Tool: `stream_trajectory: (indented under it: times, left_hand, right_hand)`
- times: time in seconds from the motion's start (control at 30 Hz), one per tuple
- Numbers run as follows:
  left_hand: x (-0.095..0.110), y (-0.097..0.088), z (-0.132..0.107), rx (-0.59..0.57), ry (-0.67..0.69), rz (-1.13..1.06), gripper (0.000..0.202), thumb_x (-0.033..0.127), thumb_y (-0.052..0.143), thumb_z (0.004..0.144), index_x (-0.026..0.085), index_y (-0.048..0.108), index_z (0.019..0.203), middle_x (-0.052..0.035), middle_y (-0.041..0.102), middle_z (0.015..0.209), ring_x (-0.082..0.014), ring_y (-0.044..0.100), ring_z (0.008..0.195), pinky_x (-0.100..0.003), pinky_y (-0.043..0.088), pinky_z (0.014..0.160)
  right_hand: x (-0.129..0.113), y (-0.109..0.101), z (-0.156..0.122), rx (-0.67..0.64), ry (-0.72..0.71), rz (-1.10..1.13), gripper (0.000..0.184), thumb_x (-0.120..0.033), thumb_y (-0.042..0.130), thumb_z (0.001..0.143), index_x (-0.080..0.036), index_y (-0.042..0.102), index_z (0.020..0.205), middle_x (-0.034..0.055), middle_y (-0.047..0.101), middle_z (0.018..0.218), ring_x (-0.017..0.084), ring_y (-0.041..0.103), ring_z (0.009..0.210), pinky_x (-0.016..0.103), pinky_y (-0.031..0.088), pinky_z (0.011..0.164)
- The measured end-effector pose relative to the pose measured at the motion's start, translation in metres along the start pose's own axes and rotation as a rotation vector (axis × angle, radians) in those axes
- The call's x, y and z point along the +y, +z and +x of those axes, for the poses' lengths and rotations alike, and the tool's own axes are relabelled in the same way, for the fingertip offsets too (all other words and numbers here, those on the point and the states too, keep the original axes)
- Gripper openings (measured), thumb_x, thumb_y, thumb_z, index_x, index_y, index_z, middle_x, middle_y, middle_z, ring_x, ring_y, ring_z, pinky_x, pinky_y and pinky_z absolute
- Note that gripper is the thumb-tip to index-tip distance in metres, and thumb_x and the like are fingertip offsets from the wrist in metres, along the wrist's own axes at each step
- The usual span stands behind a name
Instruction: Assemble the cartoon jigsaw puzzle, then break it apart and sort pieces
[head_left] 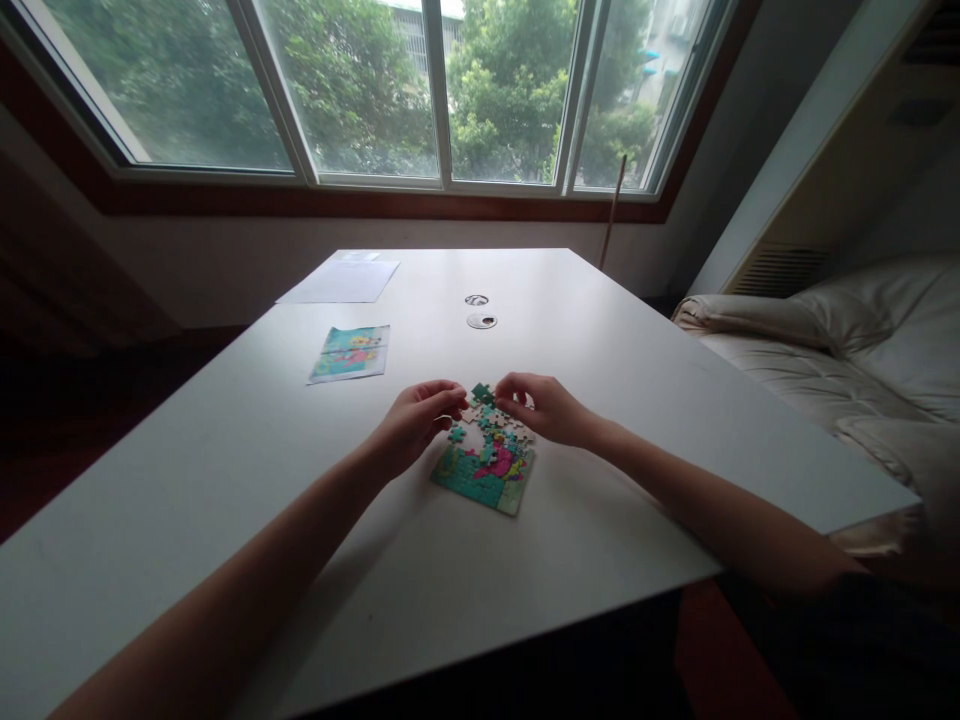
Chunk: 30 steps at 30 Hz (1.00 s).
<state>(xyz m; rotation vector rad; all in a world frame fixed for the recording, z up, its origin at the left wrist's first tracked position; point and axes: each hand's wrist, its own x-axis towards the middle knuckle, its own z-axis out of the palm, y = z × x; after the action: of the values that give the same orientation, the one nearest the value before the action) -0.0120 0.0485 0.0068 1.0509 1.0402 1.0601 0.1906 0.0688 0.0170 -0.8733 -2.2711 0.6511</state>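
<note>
puzzle pieces (491, 420) between the two hands (551, 408)

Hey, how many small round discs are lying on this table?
2: the nearer disc lies beyond the puzzle pieces, and the farther disc just behind it, toward the window.

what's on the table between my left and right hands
Loose jigsaw puzzle pieces lie between your left hand and right hand in the head view.

- Jigsaw puzzle (480, 487): no lettering can be read.
- Printed picture sheet (349, 353), beyond the jigsaw puzzle to its left: no legible words.
- White paper (341, 283), farther beyond the jigsaw puzzle, also left: too faint.
- Near disc (477, 322) and far disc (476, 300), beyond the jigsaw puzzle: markings too small.
</note>
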Motion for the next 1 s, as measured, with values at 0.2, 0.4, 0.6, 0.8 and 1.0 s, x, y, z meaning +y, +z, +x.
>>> stream_trajectory:
  times: [0.2, 0.4, 0.6, 0.8, 1.0]
  left_hand:
    - [0.003, 0.004, -0.003, -0.001, 0.152, 0.245, 0.025, 0.032, 0.066, 0.068, 0.014, 0.062, 0.085, -0.0017, 0.063, 0.073, -0.0092, 0.053, 0.058, -0.020, 0.038, 0.051]
    - [0.001, 0.009, -0.006, -0.109, 0.131, 0.256, 0.024, 0.033, 0.066, 0.069, 0.014, 0.066, 0.085, -0.0033, 0.062, 0.072, -0.0100, 0.051, 0.058, -0.022, 0.040, 0.053]
    - [0.000, 0.008, -0.004, -0.130, -0.038, -0.024, 0.024, 0.025, 0.072, 0.064, 0.015, 0.068, 0.085, -0.0021, 0.062, 0.070, -0.0062, 0.050, 0.054, -0.020, 0.041, 0.052]
    - [0.001, 0.007, -0.004, -0.102, -0.072, -0.071, 0.014, 0.019, 0.071, 0.064, 0.013, 0.066, 0.075, -0.0026, 0.063, 0.069, -0.0059, 0.053, 0.054, -0.016, 0.042, 0.050]
    - [0.001, 0.009, -0.003, -0.039, -0.135, -0.153, 0.016, 0.013, 0.069, 0.061, 0.012, 0.064, 0.076, -0.0032, 0.063, 0.064, -0.0061, 0.053, 0.050, -0.016, 0.041, 0.046]
  right_hand:
    - [0.004, -0.004, 0.001, -0.052, 0.081, -0.042, 0.009, -0.022, 0.052, 0.077, -0.015, 0.058, 0.078, 0.0001, 0.059, 0.069, 0.008, 0.047, 0.060, 0.021, 0.037, 0.057]
    - [-0.001, -0.001, 0.001, -0.081, -0.065, 0.040, 0.009, -0.024, 0.053, 0.079, -0.017, 0.058, 0.082, 0.0018, 0.061, 0.078, 0.009, 0.051, 0.065, 0.022, 0.042, 0.062]
    - [0.000, -0.005, 0.000, -0.003, -0.190, -0.109, 0.012, -0.027, 0.050, 0.083, -0.019, 0.059, 0.083, 0.0039, 0.060, 0.081, 0.012, 0.052, 0.072, 0.026, 0.041, 0.069]
    - [0.000, -0.006, -0.002, 0.061, -0.225, -0.204, 0.012, -0.024, 0.047, 0.083, -0.018, 0.057, 0.085, 0.0040, 0.061, 0.079, 0.013, 0.051, 0.070, 0.026, 0.038, 0.068]
    - [-0.001, -0.010, -0.003, 0.096, -0.320, -0.566, 0.021, -0.026, 0.040, 0.087, -0.019, 0.060, 0.085, 0.0058, 0.063, 0.079, 0.016, 0.051, 0.073, 0.030, 0.033, 0.069]
